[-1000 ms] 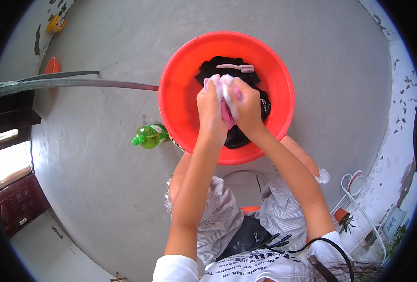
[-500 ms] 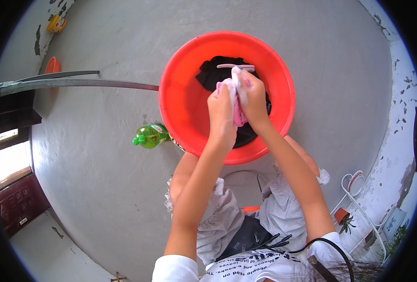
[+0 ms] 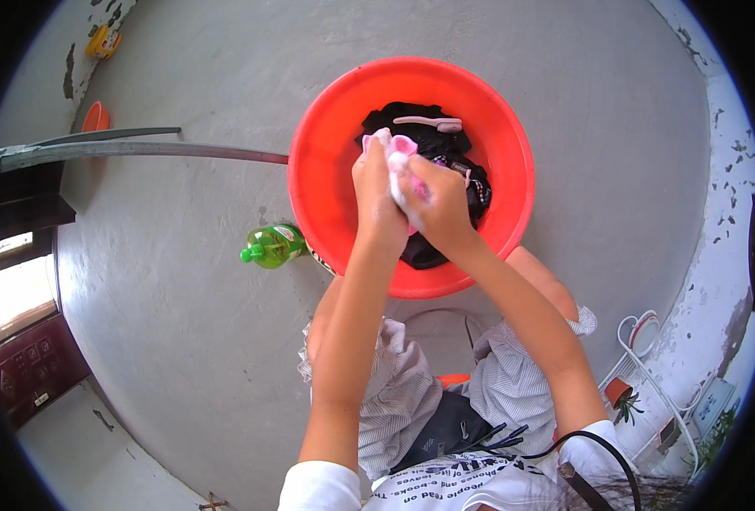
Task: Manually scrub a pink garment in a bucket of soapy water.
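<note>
Over the red basin [image 3: 322,175], both my hands are closed round a soapy pink cloth [image 3: 403,145]. My left hand [image 3: 375,194] grips its left side. Pressed against it from the right is my right hand [image 3: 440,204], with white foam on its fingers. Part of the pink cloth is hidden inside my hands. Below them in the basin lies a heap of black cloth [image 3: 478,198], with some patterned bits showing to the right. A pale pink brush [image 3: 433,123] rests on the black cloth at the far side.
A green bottle [image 3: 274,246] lies on the floor by the basin's left side. A long grey bar [image 3: 156,151] reaches toward the basin from the left. At the right wall stands a white rack [image 3: 631,353] with a potted plant [image 3: 620,392].
Both hands have shifted slightly left and tilted, with the pink cloth between them. More of the brush and of the black cloth on the right now shows.
</note>
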Tool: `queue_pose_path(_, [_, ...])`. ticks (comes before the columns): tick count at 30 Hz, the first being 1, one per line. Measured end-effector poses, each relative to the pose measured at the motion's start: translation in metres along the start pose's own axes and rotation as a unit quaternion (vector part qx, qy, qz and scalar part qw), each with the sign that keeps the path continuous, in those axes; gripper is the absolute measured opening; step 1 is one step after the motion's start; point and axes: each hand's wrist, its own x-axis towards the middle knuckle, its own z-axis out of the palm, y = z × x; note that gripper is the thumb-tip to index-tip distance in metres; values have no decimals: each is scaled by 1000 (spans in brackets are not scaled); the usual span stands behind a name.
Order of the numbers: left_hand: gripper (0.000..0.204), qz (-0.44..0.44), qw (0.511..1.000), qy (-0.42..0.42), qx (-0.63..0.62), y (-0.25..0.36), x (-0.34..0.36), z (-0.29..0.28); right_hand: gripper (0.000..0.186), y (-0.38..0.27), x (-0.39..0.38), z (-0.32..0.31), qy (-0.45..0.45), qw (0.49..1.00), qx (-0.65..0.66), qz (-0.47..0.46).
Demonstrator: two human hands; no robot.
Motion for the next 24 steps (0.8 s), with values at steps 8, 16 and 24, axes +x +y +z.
queue_pose_path(8, [27, -25, 996, 0, 89, -17, -10, 6, 22, 26, 16, -8, 39, 983, 110, 142])
queue_pose_path(16, [31, -28, 999, -2, 42, 0, -2, -1, 18, 3, 3, -2, 10, 999, -21, 28])
queue_pose_path(24, [34, -42, 996, -36, 66, 2, -4, -10, 19, 0, 1, 1, 8, 1000, -1, 22])
